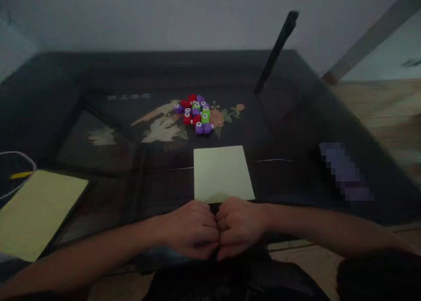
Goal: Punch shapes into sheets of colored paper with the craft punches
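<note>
My left hand point(194, 228) and my right hand point(241, 226) are both curled into fists at the near edge of the dark table, knuckles meeting in the middle. Nothing shows in either one. A ring sits on a finger of the right hand. Just beyond the fists lies a pale yellow-green square sheet or pad point(223, 171), its near edge close to the knuckles. Farther off, a cluster of small plastic blocks point(196, 112) in red, purple and green, several with white round studs, rests on the tabletop's flower pattern.
On the left lies a larger yellow pad or sheet point(42, 209), beside a white cable point(24, 156). A dark upright bar point(276, 53) slants up at the back right. A blurred-out oblong object point(344, 169) lies on the right. The glossy dark table point(105, 73) meets a wall behind.
</note>
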`<state>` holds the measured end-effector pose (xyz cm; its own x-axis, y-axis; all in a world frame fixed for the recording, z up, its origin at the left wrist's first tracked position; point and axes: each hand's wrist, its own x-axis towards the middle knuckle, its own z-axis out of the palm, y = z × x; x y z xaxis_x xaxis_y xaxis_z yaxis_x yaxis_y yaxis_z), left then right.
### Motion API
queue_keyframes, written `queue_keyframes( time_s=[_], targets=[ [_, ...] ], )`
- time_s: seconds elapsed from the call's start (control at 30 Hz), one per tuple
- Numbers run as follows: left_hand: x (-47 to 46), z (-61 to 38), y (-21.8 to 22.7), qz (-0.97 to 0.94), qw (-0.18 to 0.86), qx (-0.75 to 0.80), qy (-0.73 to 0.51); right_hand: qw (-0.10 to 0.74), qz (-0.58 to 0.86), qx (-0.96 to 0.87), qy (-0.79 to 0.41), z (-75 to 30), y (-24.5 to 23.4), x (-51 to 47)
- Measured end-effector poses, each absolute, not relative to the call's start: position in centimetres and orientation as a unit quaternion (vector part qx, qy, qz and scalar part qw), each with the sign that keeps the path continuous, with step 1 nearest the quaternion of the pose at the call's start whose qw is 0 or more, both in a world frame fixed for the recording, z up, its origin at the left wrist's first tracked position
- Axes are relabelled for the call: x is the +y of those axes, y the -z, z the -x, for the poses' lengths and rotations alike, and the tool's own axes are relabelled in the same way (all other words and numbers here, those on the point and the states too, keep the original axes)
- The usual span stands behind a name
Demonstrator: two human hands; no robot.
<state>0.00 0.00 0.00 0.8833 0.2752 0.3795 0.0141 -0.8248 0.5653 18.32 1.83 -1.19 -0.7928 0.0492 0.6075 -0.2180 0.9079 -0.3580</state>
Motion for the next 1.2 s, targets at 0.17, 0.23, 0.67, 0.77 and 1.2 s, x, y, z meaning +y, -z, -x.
queue_keyframes(
  time_s=[0.17, 0.23, 0.67, 0.77, 1.2],
  targets=[
    [0.2, 0.0, 0.1, -0.927, 0.29, 0.08, -0.226, 0.306, -0.042, -0.928, -0.21, -18.4, 1.5, 1.8],
    [0.2, 0.1, 0.1, -0.927, 0.291, 0.08, -0.222, 0.289, -0.041, -0.934, -0.206, -18.5, 1.6, 1.7],
    [0.1, 0.0, 0.4, -0.933, 0.272, 0.086, -0.217, 0.28, -0.03, -0.939, -0.199, -18.5, 1.8, 1.6],
    [0.1, 0.1, 0.5, -0.932, 0.273, 0.086, -0.221, 0.281, -0.022, -0.939, -0.198, -18.5, 2.1, 1.5],
    [0.2, -0.2, 0.0, -0.928, 0.28, 0.092, -0.228, 0.281, -0.014, -0.939, -0.199, -18.6, 1.9, 1.5]
  ],
)
